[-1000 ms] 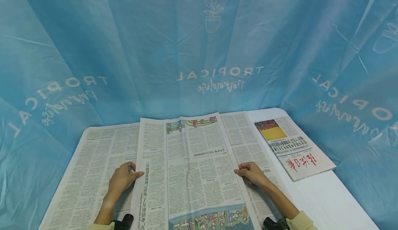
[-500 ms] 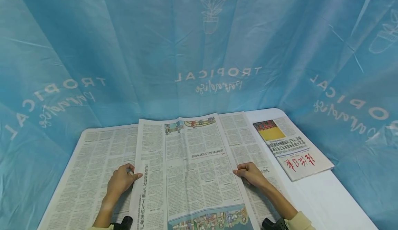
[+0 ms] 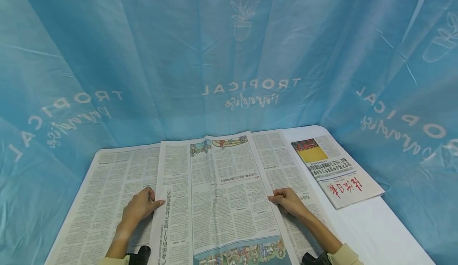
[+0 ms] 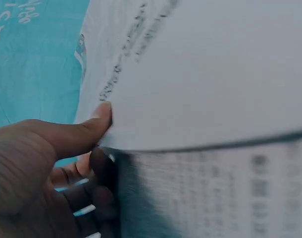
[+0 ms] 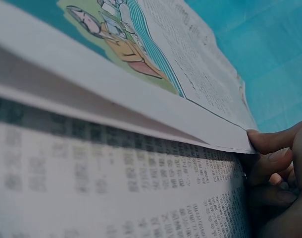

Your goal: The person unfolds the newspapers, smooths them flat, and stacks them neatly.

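Observation:
A printed newspaper sheet [image 3: 229, 201] with coloured drawings at its far and near ends lies over a wider opened newspaper [image 3: 103, 193]. My left hand [image 3: 139, 206] pinches the upper sheet's left edge between thumb and fingers. On the opposite edge, my right hand [image 3: 288, 201] pinches the same sheet at about the same height. In the left wrist view the thumb [image 4: 94, 130] presses on top of the paper, with the other fingers curled beneath. The right wrist view shows the sheet's edge [image 5: 156, 131] raised a little above the print below.
A folded newspaper [image 3: 336, 169] with a red title and a yellow picture lies on the right of the white table [image 3: 379, 229]. Blue curtains [image 3: 179, 58] with white lettering hang behind and at both sides.
Both hands keep their hold on the sheet's edges. The sheet's far left corner sits slightly lower in view; otherwise only a slight shift of the head view shows.

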A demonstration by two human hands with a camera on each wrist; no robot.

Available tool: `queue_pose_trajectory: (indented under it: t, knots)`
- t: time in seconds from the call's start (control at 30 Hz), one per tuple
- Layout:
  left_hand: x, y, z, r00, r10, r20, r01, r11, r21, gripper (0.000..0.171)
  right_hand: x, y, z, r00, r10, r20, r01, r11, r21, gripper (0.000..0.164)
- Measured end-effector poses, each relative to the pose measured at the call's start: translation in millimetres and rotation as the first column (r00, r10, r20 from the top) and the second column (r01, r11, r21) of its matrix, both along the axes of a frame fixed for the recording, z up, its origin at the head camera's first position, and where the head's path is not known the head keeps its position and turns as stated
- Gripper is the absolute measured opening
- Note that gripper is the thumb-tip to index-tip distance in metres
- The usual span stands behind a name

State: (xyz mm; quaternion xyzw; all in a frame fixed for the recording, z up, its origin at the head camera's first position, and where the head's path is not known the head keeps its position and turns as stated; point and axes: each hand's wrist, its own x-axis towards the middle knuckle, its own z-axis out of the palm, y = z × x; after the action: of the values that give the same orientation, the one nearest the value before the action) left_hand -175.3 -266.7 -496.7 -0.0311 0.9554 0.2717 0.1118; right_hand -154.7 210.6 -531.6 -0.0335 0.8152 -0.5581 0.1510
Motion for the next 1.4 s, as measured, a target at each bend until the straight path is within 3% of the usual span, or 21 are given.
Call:
queue_pose_trajectory:
  t: [0.1,0.23,0.33,0.47,0.63,0.7,0.77,0.93,1.07,1.17,1.23,1.4]
  knots:
    - [-2.4,5.3,1.7,0.999,-0.008,-0.033,0.007,0.999,-0.045,0.038,0.0,1.9,-0.5,1.000,-0.014,0.003,0.014,1.000,0.013,0.029]
    - [-8.5,23.3,3.7,0.982,-0.082,-0.169,0.060,0.990,-0.128,0.032,0.6,4.0,0.1,1.000,-0.023,0.000,0.023,0.999,0.024,0.031]
    - [-16.5,47.6,4.5,0.946,-0.165,-0.279,0.120,0.978,-0.172,0.021,1.6,5.4,0.9,1.000,-0.018,-0.009,0.018,1.000,0.018,0.032]
    - [-26.3,88.3,5.0,0.895,-0.267,-0.357,0.229,0.962,-0.146,0.009,3.4,6.5,1.7,1.000,-0.016,-0.022,0.016,1.000,0.016,0.033]
    - [-33.8,136.4,1.9,0.815,-0.403,-0.416,0.384,0.914,-0.133,0.006,5.7,7.6,1.6,0.999,-0.027,-0.032,0.028,0.999,0.030,0.034]
    - [-37.2,151.6,0.1,0.792,-0.441,-0.422,0.431,0.894,-0.125,0.007,5.8,6.8,0.7,0.999,-0.033,-0.036,0.035,0.999,0.035,0.035]
    - [-40.7,163.6,-1.2,0.785,-0.462,-0.414,0.462,0.880,-0.105,0.008,5.0,4.6,-0.9,0.998,-0.034,-0.044,0.036,0.999,0.037,0.035]
    - [-49.5,181.6,-5.4,0.796,-0.474,-0.376,0.495,0.868,-0.046,0.011,1.9,-3.3,-5.0,0.999,-0.018,-0.051,0.020,0.999,0.026,0.035]
    - [-55.7,192.2,-10.9,0.762,-0.502,-0.409,0.541,0.841,-0.025,0.011,1.0,-7.6,-4.9,0.998,-0.024,-0.065,0.025,1.000,0.019,0.037]
    - [-59.6,204.9,-12.0,0.757,-0.523,-0.392,0.577,0.816,0.025,0.012,3.1,-9.2,0.2,0.996,-0.032,-0.078,0.033,0.999,0.020,0.038]
    - [-61.9,215.5,-12.0,0.771,-0.524,-0.362,0.587,0.805,0.084,0.014,4.0,-8.2,0.2,0.996,-0.035,-0.083,0.037,0.999,0.017,0.038]
    - [-64.8,243.8,-9.8,0.808,-0.495,-0.318,0.559,0.815,0.151,0.021,5.1,-4.2,-2.1,0.996,-0.032,-0.078,0.034,0.999,0.028,0.039]
